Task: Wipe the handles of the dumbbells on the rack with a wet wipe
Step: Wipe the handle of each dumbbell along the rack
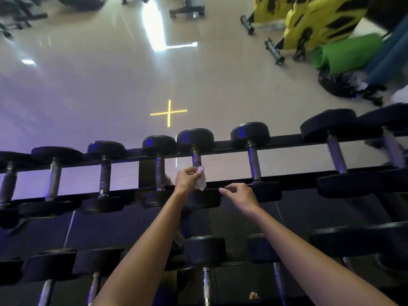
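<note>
Forearms (141, 252) outstretched, left hand (188, 179) pinching wet wipe (202, 182) against dumbbell handle (196, 158), right hand (241, 195) loosely curled, empty

No readable text, labels, brands or numbers. Only mark: yellow cross (169, 113) on the pale floor (88, 89).

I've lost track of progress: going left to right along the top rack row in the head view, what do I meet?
Leftmost handle → pale silver handle → dark handle → fourth handle → left hand pinching the wet wipe → right hand → thick handle.
</note>
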